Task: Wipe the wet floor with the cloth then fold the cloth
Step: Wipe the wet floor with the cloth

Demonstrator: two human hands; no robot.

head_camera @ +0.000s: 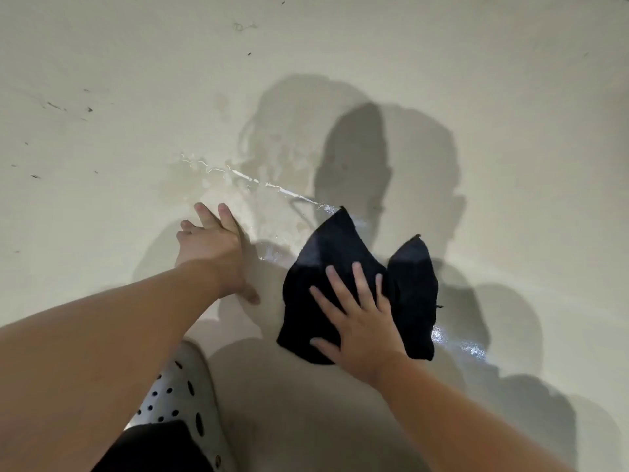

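A dark navy cloth lies crumpled on the pale floor, right of centre. My right hand presses flat on its near left part, fingers spread. My left hand rests flat on the bare floor to the left of the cloth, fingers apart, holding nothing. A wet patch with a shiny streak spreads across the floor beyond both hands. More glistening water shows just right of the cloth.
A white perforated clog on my foot sits near the bottom, under my left forearm. Small dark specks dot the floor at the far left. Shadows of my head and arms fall across the wet area.
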